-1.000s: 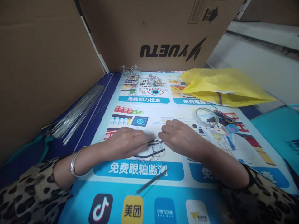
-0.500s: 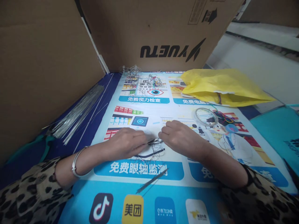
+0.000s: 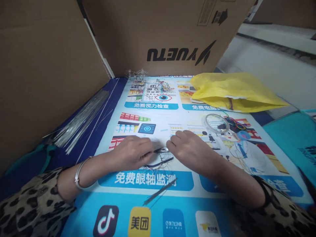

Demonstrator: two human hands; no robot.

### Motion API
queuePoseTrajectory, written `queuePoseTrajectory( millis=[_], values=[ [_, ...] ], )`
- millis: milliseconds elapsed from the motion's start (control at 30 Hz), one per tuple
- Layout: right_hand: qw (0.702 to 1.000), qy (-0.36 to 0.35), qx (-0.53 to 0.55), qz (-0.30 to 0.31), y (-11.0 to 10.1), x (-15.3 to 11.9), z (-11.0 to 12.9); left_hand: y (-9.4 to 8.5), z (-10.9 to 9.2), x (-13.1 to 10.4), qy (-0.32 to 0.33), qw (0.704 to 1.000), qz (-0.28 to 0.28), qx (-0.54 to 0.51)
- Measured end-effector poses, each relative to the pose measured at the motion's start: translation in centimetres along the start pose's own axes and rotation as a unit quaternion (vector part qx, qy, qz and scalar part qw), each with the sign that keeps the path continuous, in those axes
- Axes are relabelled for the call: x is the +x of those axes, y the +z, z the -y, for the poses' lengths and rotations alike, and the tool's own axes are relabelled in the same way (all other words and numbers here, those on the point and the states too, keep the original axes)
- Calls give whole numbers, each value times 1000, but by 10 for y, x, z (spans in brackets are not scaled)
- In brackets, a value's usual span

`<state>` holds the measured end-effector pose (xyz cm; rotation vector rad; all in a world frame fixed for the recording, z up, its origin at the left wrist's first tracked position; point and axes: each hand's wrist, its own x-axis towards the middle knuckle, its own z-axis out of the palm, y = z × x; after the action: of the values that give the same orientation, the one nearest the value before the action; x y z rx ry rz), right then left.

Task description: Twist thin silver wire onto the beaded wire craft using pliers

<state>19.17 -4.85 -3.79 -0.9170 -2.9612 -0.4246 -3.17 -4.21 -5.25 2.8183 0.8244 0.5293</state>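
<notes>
My left hand (image 3: 133, 151), with a silver bangle on its wrist, pinches a thin dark wire piece (image 3: 159, 150) over the printed mat (image 3: 195, 182). Facing it, my right hand (image 3: 186, 147) has its fingers closed at the other end of that piece; what exactly lies between its fingertips is too small to tell. Fine tangled wire (image 3: 160, 164) hangs below the fingers and partly rests on the mat. Nearer to me lies a small bundle of short dark wires (image 3: 160, 191).
Long silvery wires (image 3: 81, 118) lie at left beside a teal-handled tool (image 3: 46, 161). Wire tangles (image 3: 138, 76) sit at the back. A yellow bag (image 3: 229, 87), clear ring (image 3: 217, 123), coloured cords (image 3: 235, 125) and teal bag (image 3: 293, 135) are at right. Cardboard (image 3: 138, 29) stands behind.
The whole view has shifted slightly. Both hands stay close together with fingers closed, and the right forearm has turned a little, its wrist lower.
</notes>
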Motion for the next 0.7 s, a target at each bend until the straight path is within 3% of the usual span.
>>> queuePoseTrajectory(
  millis=[267, 700],
  values=[
    [999, 40, -16, 17, -7, 1, 11, 6, 0, -2, -26, 999, -35, 13],
    [996, 78, -3, 44, -7, 2, 23, 8, -4, -2, -37, 998, -47, 24]
  ],
)
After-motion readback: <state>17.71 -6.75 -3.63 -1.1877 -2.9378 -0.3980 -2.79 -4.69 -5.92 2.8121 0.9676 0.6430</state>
